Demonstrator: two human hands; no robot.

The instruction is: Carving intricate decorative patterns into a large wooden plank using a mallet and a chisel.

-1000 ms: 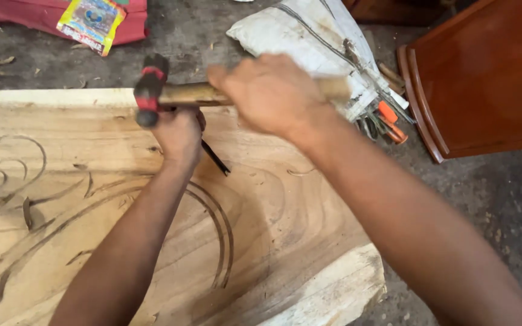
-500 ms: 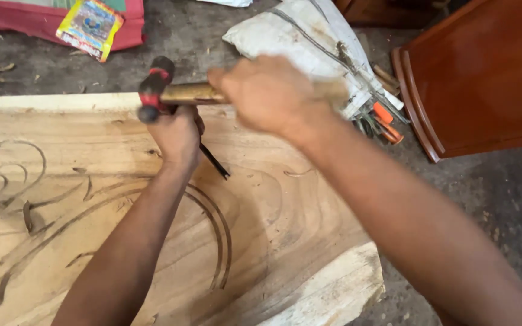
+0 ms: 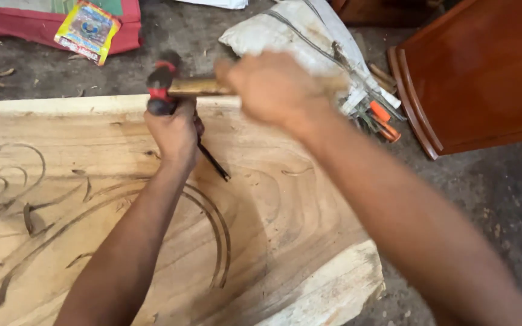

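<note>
My left hand [image 3: 175,134] is closed around a dark chisel [image 3: 214,163] whose tip rests on a large pale wooden slab [image 3: 285,229]. Curved grooves [image 3: 215,229] are cut into the slab just below the chisel tip. My right hand [image 3: 270,87] grips the wooden handle of a hammer [image 3: 173,90]. The hammer's black and red head sits just above my left hand, at the chisel's top end. The right hand looks blurred.
A white sack [image 3: 297,33] lies on the grey floor behind the slab, with orange-handled tools [image 3: 382,118] beside it. A reddish-brown wooden furniture piece [image 3: 484,72] stands at the right. A red cloth [image 3: 49,24] and a colourful packet [image 3: 89,30] lie top left.
The hammer has stayed close over the chisel's top with small up-and-down shifts. The view has drifted slightly; my left hand keeps the chisel in the same groove.
</note>
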